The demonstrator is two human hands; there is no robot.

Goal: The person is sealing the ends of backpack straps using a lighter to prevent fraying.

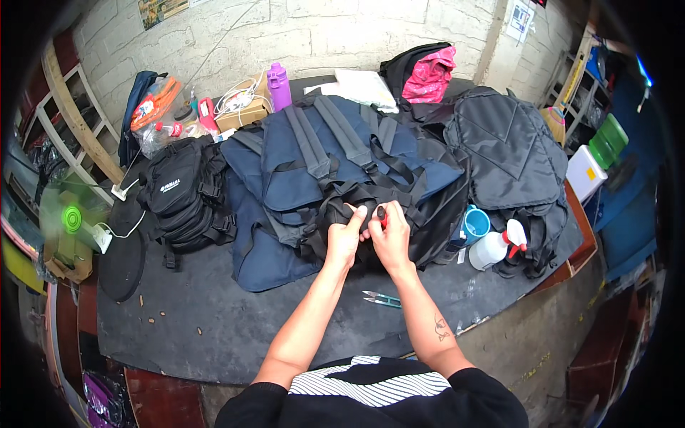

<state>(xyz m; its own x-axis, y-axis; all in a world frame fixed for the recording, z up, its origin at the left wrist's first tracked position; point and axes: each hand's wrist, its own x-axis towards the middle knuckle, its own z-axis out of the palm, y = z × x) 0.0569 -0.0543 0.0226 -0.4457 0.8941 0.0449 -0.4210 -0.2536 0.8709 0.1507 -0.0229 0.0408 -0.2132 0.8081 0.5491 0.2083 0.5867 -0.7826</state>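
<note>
Near the middle of the table, my left hand [344, 241] pinches the black cloth of a bag [334, 211], thumb on top. Right beside it, my right hand [391, 239] is closed around a small red-and-black tool [382, 216], upright like a pen or a small handle; its exact kind is not clear. The tool's lower end is hidden by my fingers and the cloth. Behind my hands lie stacked navy backpacks [289, 178] with grey-black straps. Thread snips [382, 299] with teal handles rest on the dark table [214, 321], just left of my right forearm.
To the left stands a small black backpack [178, 189]; to the right, a large black backpack [503, 153]. A blue mug [474, 224] and a white spray bottle [492, 248] stand near my right. A purple bottle [279, 87] and a cardboard box [246, 114] are at the back.
</note>
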